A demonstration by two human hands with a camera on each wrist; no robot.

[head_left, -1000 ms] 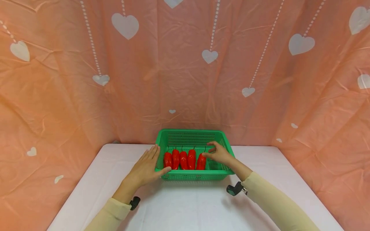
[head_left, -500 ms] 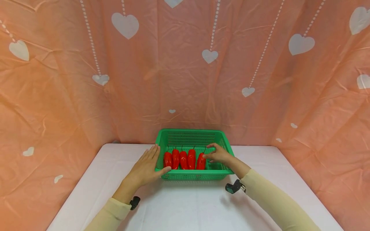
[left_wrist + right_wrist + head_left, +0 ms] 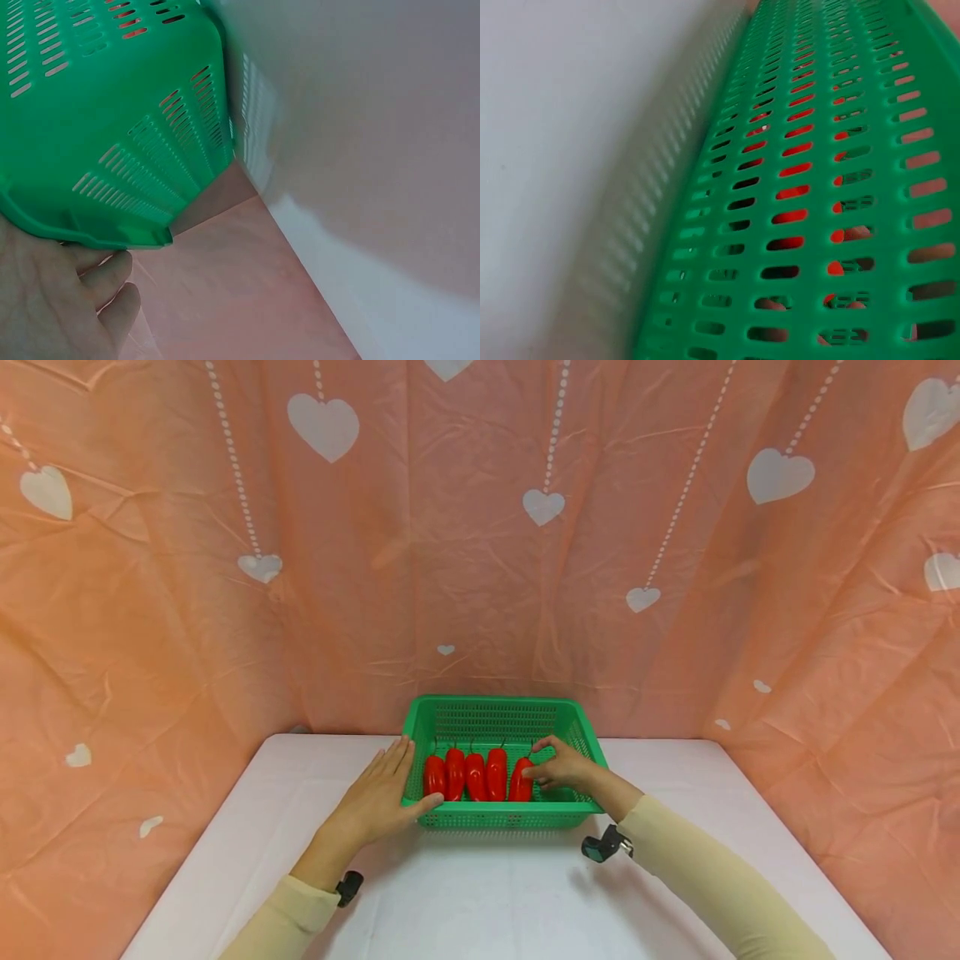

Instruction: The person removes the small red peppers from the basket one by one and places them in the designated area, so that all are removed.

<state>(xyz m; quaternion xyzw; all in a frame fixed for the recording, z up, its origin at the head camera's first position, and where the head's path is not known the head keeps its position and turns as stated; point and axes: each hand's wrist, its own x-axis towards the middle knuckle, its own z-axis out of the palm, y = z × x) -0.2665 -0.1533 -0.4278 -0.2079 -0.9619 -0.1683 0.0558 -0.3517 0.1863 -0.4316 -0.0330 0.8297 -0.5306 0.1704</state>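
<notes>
Several shiny red peppers [image 3: 497, 774] lie side by side in a green slotted basket [image 3: 510, 808], stems pointing to the far side. My left hand [image 3: 373, 797] rests on the basket's left rim, fingers straight and the thumb at the front corner. The left wrist view has its fingers [image 3: 103, 279] under the rim. My right hand [image 3: 567, 767] reaches over the right front of the basket to the rightmost red pepper [image 3: 521, 783]. Its thumb touches that pepper's side and its index finger reaches toward the stem, with a gap between them. In the right wrist view, the basket wall [image 3: 802, 187] mostly hides this hand.
The basket stands at the back of a table with a white cloth [image 3: 465, 893]. An orange curtain [image 3: 480, 568] with white hearts surrounds the back and sides. A small dark device is strapped to each wrist.
My right hand has moved slightly left and down, its thumb and index finger closer to the rightmost pepper. The left hand, the basket and the peppers look unmoved.
</notes>
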